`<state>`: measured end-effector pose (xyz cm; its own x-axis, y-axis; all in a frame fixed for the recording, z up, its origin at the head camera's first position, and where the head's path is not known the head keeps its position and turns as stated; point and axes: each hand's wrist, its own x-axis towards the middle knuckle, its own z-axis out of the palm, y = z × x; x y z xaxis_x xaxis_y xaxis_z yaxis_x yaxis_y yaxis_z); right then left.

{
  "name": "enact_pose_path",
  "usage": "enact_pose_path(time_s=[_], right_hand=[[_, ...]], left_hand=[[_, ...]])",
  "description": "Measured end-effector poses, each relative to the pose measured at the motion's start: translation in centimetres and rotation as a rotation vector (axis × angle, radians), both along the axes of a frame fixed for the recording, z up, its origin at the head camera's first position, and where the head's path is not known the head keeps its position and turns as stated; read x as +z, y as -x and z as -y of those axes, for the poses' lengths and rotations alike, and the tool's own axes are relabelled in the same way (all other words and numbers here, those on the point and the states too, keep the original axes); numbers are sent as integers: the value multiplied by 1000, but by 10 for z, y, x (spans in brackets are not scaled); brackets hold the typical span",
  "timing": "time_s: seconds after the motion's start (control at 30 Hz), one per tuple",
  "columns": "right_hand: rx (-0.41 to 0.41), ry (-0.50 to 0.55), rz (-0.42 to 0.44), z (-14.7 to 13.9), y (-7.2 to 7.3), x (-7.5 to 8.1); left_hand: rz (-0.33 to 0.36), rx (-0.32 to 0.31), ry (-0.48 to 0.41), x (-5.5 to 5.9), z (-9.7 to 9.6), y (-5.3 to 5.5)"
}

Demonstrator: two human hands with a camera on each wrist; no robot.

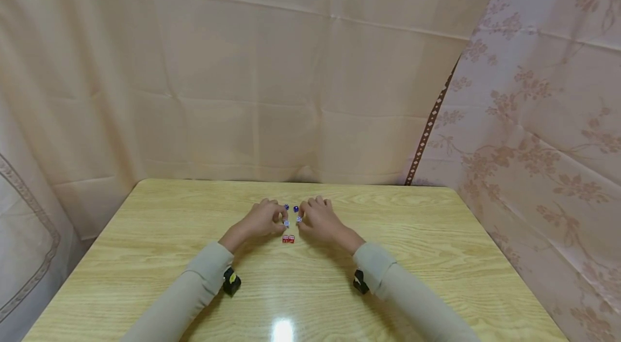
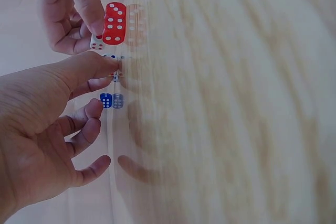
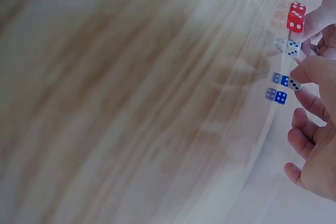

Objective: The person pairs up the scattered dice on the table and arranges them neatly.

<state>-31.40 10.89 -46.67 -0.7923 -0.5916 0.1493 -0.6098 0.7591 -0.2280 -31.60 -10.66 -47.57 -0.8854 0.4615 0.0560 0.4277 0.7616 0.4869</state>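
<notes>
Both hands meet over a small group of dice. My right hand (image 1: 320, 220) pinches a white die (image 3: 295, 84) between thumb and index finger; this die is tilted. Opposite it, my left hand (image 1: 266, 219) has thumb and finger at the sides of another white die (image 3: 293, 47), which stands at the tabletop; in the left wrist view the left thumb mostly hides it. Two blue dice (image 1: 287, 206) (image 1: 296, 209) sit slightly apart beyond the white ones. Nearer the body, two red dice (image 1: 288, 239) stand side by side, touched by neither hand in the head view.
The glossy wood-grain table (image 1: 412, 255) mirrors the dice and a bright light spot. Beige curtain cloth (image 1: 242, 72) hangs behind its far edge, and flowered cloth (image 1: 548, 131) on the right. Black wrist cameras (image 1: 232, 281) are strapped under both sleeves.
</notes>
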Motion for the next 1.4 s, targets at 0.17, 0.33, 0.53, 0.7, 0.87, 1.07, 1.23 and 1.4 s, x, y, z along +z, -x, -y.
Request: enact_pose_path(time_s=[0.17,0.33,0.53,0.7,0.87,1.07,1.23,1.4], right_hand=[[10,-26,2,4,-2,0],[18,-51,-15,8,-3,-2],[36,-50,-46,11,-4,-3],[37,-54,-41,13,-5,-3],[38,-61,-44,14,-5,-2],[35,-54,-42,15,-6,-2],[38,-70,-68,15,-6,-4],[48,-52,-61,15,-6,-3]], left_hand=[[2,1,8,0,1,1],[2,-6,6,1,1,1],[-19,-9,6,0,1,1],[-20,-6,-3,-1,0,1],[-16,-6,-12,-1,0,1],[-14,-7,-15,0,-1,0],[-6,-13,-19,2,-1,0],[-11,-15,-15,1,-1,0]])
